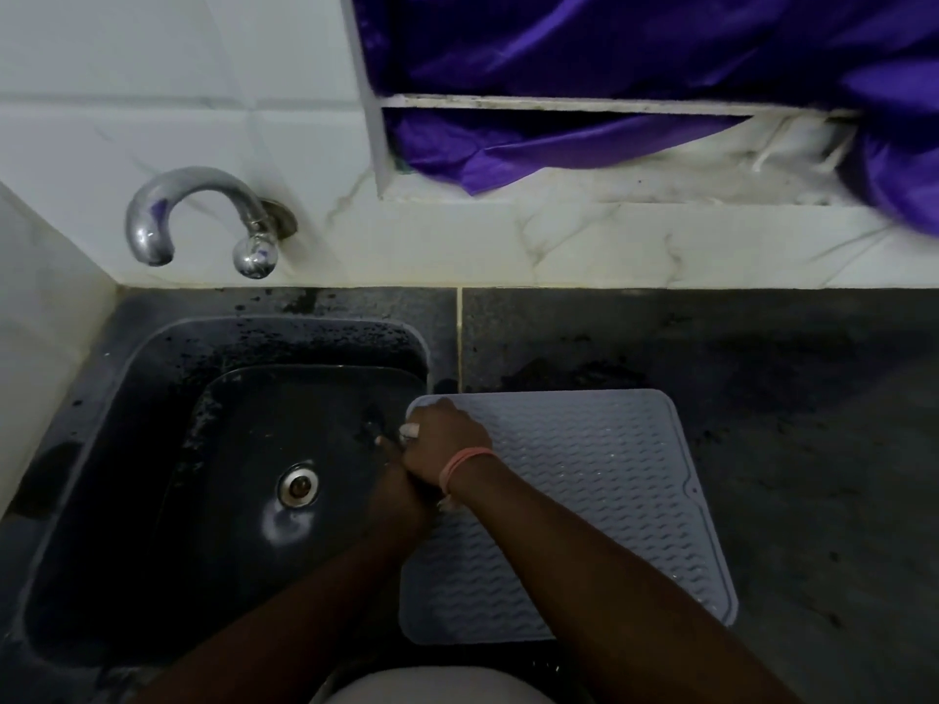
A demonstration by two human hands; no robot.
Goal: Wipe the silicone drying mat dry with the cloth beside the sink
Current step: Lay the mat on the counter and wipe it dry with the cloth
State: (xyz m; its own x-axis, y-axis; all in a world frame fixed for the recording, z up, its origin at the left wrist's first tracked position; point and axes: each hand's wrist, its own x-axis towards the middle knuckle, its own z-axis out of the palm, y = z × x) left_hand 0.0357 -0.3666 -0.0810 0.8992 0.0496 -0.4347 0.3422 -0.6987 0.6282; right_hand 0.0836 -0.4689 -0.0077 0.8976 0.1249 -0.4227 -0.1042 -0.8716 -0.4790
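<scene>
Together, both hands' curled fingers (pixel 412 430) at mat (pixel 584 480) edge.

Pink wristband (pixel 463 467), bare forearms

Home kitchen, dark sink (pixel 152 378), wall tap (pixel 198 218), tiled wall (pixel 152 68), stone counter (pixel 762 373)

mat (pixel 599 480): looked like soft matt silicone, pale grey, ribbed with wavy ridges, droplets glinting on it
sink (pixel 152 449): dark, smooth and glossy, speckled with wet spots
drain (pixel 299 484): shiny metal ring
tap (pixel 193 215): polished chrome-like metal, mirror bright
worktop (pixel 762 358): dark stone-like slab, matt, mottled with damp patches
wall tiles (pixel 152 94): white, glazed, marble-veined
purple fabric (pixel 609 43): satiny cloth, glossy and creased
wristband (pixel 460 464): pink, matt, material unclear
</scene>
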